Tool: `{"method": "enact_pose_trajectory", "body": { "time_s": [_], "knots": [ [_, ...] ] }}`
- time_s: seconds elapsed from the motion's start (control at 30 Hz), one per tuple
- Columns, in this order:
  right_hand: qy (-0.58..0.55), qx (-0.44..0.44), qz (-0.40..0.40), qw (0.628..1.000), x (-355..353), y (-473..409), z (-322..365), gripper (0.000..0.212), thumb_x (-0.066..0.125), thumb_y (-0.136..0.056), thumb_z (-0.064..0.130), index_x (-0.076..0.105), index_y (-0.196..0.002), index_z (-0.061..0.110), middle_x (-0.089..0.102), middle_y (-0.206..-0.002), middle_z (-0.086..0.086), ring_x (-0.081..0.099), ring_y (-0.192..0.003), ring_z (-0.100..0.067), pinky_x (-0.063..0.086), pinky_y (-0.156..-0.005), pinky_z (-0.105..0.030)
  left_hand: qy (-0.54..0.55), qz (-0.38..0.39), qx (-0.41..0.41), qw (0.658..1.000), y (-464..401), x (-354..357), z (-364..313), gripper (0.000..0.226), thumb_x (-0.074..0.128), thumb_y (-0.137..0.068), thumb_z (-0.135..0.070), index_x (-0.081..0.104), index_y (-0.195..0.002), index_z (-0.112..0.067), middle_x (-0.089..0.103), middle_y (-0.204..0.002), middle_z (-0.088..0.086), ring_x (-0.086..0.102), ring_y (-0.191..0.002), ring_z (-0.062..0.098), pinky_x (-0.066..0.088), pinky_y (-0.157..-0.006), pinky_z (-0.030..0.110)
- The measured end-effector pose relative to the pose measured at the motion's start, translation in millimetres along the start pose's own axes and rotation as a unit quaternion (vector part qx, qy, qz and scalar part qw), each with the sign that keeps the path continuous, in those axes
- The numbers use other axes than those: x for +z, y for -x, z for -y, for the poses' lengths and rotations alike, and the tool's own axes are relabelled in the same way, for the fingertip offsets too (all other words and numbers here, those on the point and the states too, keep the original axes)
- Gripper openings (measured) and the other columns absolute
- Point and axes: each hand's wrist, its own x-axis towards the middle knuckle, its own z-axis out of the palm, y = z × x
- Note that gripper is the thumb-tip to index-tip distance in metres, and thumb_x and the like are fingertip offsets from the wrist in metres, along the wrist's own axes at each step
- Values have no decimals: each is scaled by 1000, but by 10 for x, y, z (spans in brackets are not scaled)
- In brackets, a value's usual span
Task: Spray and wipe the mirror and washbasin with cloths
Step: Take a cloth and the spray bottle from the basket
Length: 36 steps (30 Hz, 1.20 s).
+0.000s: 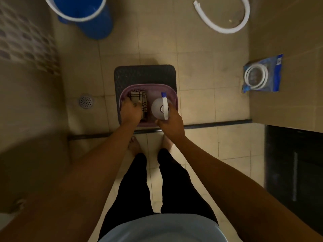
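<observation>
Here, a person bends over a purple basket [174, 100] sitting on a dark stool [145, 72] on the tiled bathroom floor [201, 70]. The left hand [130, 110] reaches into the basket's left half and lies on a folded checked cloth [138, 97]; its fingers are too blurred to tell whether they grip it. The right hand [172, 125] curls round a white spray bottle [160, 107] standing upright in the basket's right half, its blue nozzle pointing away. A blue bucket [85, 16] stands farther back, and a white hose [225, 20] curves across the floor to the right.
</observation>
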Motion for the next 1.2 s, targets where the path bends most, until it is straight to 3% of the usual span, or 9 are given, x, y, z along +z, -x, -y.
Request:
{"method": "enact_pose_trajectory", "body": {
  "time_s": [0.23, 0.4, 0.57, 0.77, 1.0, 1.2],
  "knots": [
    [-52, 43, -23, 997, 145, -93, 14, 74, 70, -85, 9, 31, -148, 17, 50, -140, -10, 49, -128, -28, 44, -103, -43, -41, -10, -40, 998, -198, 178, 23, 51, 58, -91, -18, 46, -139, -3, 54, -137, 19, 55, -121, 35, 46, -97, 41],
    [-46, 22, -36, 998, 161, -165, -62, 63, 58, -91, 1, 34, -147, 15, 55, -136, -14, 54, -123, -28, 48, -98, -38, -107, -21, -30, 994, -250, 245, 41, 54, 59, -92, -16, 40, -141, -2, 46, -142, 21, 51, -125, 37, 45, -101, 43],
    [-57, 17, -64, 996, 164, -211, -67, 39, 58, -96, 15, 51, -134, 11, 63, -122, -10, 59, -105, -16, 49, -96, -32, -115, -42, -10, 992, -242, 305, 44, 58, 63, -90, -20, 39, -139, -1, 47, -141, 21, 51, -126, 35, 46, -100, 41],
    [-65, 2, -79, 995, 201, -282, -55, 45, 66, -92, 23, 53, -131, 8, 65, -119, -12, 59, -104, -18, 45, -92, -28, -143, -64, -7, 988, -244, 429, 48, 81, 70, -86, -39, 29, -145, 0, 43, -146, 20, 47, -131, 32, 44, -104, 38],
    [-66, -23, -106, 992, 205, -245, -57, 41, 68, -90, 24, 57, -125, 5, 68, -109, -11, 61, -98, -18, 51, -92, -34, -119, -80, 22, 989, -245, 384, 92, 61, 64, -90, -25, 38, -140, -1, 46, -143, 20, 50, -127, 34, 45, -101, 39],
    [-79, -58, -119, 988, 60, -111, 38, 37, 70, -88, 24, 59, -119, 6, 59, -93, 5, 56, -87, -8, 48, -81, -19, 25, -66, 29, 997, -215, 187, 86, 37, 56, -91, -19, 58, -124, -3, 64, -123, 17, 60, -112, 34, 50, -93, 41]
  ]
}}
